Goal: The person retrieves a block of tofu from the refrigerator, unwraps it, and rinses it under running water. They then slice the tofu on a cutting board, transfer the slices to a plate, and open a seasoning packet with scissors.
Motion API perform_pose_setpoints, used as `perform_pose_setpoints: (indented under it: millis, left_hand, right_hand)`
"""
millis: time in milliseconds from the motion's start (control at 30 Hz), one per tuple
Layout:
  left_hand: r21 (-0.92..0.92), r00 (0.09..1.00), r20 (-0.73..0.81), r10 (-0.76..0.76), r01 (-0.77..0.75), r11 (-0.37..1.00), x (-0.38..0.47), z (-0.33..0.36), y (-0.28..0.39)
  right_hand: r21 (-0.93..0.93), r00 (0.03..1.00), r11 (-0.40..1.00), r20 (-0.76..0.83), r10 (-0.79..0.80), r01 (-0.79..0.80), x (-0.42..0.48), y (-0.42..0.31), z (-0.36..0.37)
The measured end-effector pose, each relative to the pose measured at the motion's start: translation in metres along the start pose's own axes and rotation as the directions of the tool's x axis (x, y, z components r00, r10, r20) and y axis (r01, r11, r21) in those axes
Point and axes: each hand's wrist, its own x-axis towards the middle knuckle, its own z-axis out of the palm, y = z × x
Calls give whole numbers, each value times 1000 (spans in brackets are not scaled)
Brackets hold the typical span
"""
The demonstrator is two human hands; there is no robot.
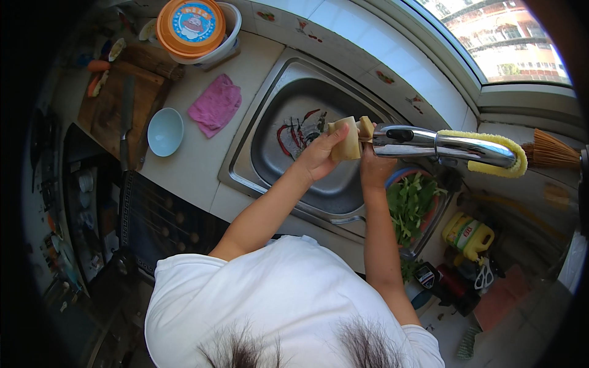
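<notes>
Over the stainless steel sink (pixel 276 119), my left hand (pixel 320 154) grips a thick pale yellowish piece of food (pixel 346 140), perhaps a peeled root or bamboo shoot. Just right of it, my right hand (pixel 375 165) holds another pale piece (pixel 366 128), partly hidden by the chrome faucet (pixel 405 140). The two pieces are close together under the faucet's head; whether they touch is unclear. Red chilies (pixel 281 140) and dark scraps lie on the basin's floor, left of my hands.
Left of the sink are a pink cloth (pixel 215 106), a pale bowl (pixel 165 132) and a cutting board (pixel 103 110) bearing a knife (pixel 126 108). An orange-lidded tub (pixel 191 27) stands behind. Leafy greens (pixel 412 202), a yellow jug (pixel 467 234) and scissors (pixel 484 276) are at right.
</notes>
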Motion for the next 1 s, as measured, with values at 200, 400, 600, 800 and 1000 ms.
perform_pose_setpoints:
  millis: [200,400,600,800,1000]
  left_hand:
    - [-23,989,-89,118,-121,992,-3,16,-3]
    - [165,944,-137,302,-279,946,3,13,-17]
    - [333,933,-167,319,-251,909,1,17,-18]
    - [432,891,-196,409,-296,852,-5,20,-24]
    - [422,882,-286,374,-235,876,-6,14,-21]
  right_hand:
    - [533,972,813,155,176,-232,-9,-11,10]
    - [386,969,905,228,92,-177,-24,-12,-3]
    - [55,979,983,101,-178,173,-42,-5,-6]
    - [14,945,948,75,-317,317,-40,-6,-11]
    - [2,954,968,163,-250,253,-36,-16,-16]
